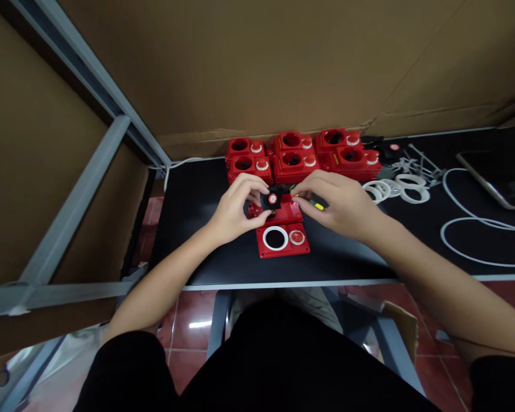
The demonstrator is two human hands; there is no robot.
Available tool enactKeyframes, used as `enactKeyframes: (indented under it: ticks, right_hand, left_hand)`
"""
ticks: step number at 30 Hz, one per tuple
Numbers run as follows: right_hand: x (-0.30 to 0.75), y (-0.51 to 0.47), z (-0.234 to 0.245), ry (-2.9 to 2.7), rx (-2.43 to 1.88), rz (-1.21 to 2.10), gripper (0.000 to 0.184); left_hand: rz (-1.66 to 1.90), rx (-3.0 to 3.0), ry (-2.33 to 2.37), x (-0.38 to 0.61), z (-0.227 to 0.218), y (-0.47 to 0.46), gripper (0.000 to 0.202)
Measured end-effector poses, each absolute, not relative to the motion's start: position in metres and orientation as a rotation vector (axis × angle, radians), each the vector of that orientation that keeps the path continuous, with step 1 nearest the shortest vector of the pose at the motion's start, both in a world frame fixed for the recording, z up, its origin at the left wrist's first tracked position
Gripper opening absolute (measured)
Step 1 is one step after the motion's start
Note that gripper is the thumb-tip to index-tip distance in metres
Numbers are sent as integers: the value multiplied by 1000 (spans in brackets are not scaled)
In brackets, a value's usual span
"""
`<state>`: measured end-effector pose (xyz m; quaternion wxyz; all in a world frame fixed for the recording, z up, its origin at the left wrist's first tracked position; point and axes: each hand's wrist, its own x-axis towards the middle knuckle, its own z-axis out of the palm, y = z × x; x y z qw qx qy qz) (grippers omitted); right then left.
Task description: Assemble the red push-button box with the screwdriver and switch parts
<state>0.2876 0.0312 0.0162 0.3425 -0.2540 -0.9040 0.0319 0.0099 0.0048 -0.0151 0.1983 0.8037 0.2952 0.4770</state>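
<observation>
While your left hand (234,210) grips the round black part with a red-and-white sticker (271,199) at the middle of the frame, your right hand (345,203) pinches a thin yellow-and-green piece (319,206) beside it. They are over an open red plastic box (289,214). If your left fingers slip, the black part might drop onto the flat red lid with a white ring (290,250), near the front edge of the black table (189,200). Red boxes (285,173) crowd above; there's room toward the left.

I can read no wording over my feed: the round label (273,198) on the held black part (265,202) and the similar sticker (395,147) on another black piece (383,151) at the back are too small.
</observation>
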Motion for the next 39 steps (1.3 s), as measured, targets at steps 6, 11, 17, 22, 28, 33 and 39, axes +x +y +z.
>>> enactKeyframes:
  ticks: [6,11,17,22,28,33,39]
  right_hand:
    - [268,33,7,-2387,-616,74,12]
    - [265,31,0,-2358,-622,162,17]
    - [263,27,-1,-2334,-622,221,21]
    - [266,24,5,-2308,-665,247,22]
    - [283,11,14,-2212,-719,242,23]
    - [338,26,62,-1888,-1036,254,28]
    - [422,114,86,-1661,-1543,-26,22]
  left_hand:
    - [1321,2164,815,14,-13,-1,22]
    - [1264,2188,847,16,-7,-8,18]
    - [1234,2271,918,17,-2,-11,14]
    - [1210,2267,873,16,0,-12,14]
    - [1229,2349,843,17,-3,-12,20]
    - [1234,2435,936,13,-5,-7,19]
    - [1185,2494,987,9,-3,-5,21]
